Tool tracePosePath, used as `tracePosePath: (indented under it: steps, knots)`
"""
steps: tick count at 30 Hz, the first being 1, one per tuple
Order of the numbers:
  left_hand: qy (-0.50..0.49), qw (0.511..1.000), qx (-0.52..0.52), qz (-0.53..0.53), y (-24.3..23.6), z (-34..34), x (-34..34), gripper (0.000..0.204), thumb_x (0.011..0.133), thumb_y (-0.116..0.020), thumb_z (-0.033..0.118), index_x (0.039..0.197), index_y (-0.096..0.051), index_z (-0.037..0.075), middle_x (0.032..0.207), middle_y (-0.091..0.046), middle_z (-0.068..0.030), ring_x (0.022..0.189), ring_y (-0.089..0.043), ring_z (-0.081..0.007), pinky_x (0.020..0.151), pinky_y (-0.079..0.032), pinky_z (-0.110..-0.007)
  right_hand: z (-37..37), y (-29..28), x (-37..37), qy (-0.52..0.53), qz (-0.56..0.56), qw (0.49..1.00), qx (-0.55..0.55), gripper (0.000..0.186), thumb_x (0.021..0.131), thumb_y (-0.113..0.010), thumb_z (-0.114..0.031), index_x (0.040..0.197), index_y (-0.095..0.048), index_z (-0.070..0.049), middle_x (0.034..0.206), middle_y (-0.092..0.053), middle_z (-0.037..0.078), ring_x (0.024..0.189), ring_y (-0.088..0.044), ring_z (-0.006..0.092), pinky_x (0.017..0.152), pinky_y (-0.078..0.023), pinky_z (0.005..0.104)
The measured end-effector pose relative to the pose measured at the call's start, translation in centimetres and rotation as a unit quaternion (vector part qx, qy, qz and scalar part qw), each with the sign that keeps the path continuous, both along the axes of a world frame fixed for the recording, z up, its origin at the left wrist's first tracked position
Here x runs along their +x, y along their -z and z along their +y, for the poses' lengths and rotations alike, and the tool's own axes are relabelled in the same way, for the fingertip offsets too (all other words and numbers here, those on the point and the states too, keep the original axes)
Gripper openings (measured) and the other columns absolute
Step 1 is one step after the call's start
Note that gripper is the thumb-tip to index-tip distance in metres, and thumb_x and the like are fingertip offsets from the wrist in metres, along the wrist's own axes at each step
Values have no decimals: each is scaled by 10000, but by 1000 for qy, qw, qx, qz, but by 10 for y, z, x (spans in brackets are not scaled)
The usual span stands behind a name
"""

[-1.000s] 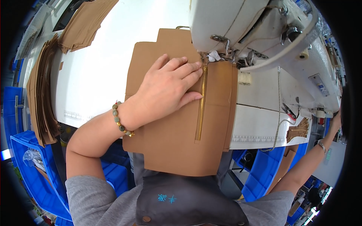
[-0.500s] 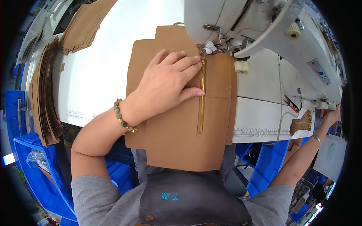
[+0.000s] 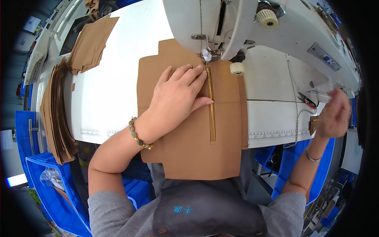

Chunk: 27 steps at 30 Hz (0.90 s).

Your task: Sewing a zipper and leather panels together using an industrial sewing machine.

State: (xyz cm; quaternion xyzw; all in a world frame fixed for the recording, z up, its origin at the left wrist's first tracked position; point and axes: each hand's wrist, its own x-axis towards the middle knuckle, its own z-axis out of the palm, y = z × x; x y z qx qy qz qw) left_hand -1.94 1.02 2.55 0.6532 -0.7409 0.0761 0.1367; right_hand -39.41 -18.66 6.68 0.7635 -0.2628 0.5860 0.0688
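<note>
While the left hand [image 3: 175, 94] rests, fingers loosely spread, on a flat brown panel [image 3: 191, 158], thumb against its gold metal zipper [image 3: 212, 122], the blurred right hand [image 3: 334, 117] seems half-curled.

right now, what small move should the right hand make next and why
Probably bring the right hand over to the brown panel: that hand is off to the right, while only the left hand lies on the panel, beside the zip.
</note>
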Motion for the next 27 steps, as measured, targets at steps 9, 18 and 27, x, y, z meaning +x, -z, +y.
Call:
tracePosePath:
  steps: [9, 18, 27]
  knots:
    - [-3, 1000, 10, -8, -2, -1, 2, 680, 892, -713, 519, 1389, -651, 58, 1422, -633, -67, 1350, -564, -283, 1140, -430, -501, 43, -8, 143, -75, 400, 901, 152, 203, 951, -711, -273, 875, -694, -86, 789, -660, 73, 675, -662, 302, 588, -497, 394]
    - [-2, 1000, 5, -4, -2, -3, 3, 685, 883, -721, 513, 1393, -653, 61, 1406, -637, -67, 1358, -553, -273, 1142, -426, -491, 27, -4, 171, -135, 254, 915, 284, 273, 1008, -648, -303, 955, -734, -50, 810, -726, 100, 725, -698, 302, 659, -521, 410]
    - [5, 1000, 3, 10, -2, -2, 6, 682, 870, -738, 503, 1377, -659, 55, 1386, -643, -80, 1332, -574, -282, 1133, -435, -485, 22, 13, 181, -183, 136, 907, 355, 197, 1000, -626, -169, 1042, -781, -55, 825, -740, 103, 709, -687, 247, 670, -519, 366]
